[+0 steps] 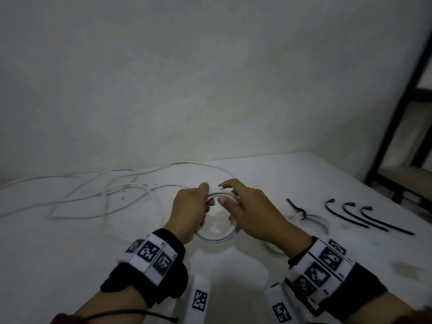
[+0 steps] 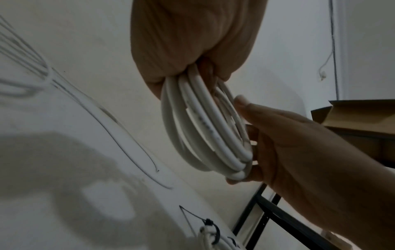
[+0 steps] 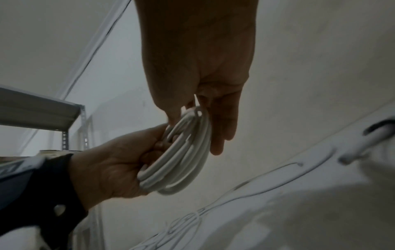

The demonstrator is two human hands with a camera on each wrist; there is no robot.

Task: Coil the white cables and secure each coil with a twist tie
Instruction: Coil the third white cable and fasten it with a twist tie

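Note:
Both hands hold one white cable coil (image 1: 216,237) above the table, near its middle. My left hand (image 1: 191,211) grips the coil's left side, fingers curled round the loops (image 2: 205,128). My right hand (image 1: 247,206) holds the right side, thumb and fingers pinching the strands (image 3: 183,152) near the top. A loose white cable (image 1: 93,197) sprawls over the table at the left. Three black twist ties (image 1: 364,218) lie side by side at the right.
A second white coil (image 1: 314,220) bound with a black tie (image 1: 298,208) lies right of my right hand. The white table (image 1: 257,272) meets a pale wall behind. A dark metal shelf frame (image 1: 397,136) stands at the far right.

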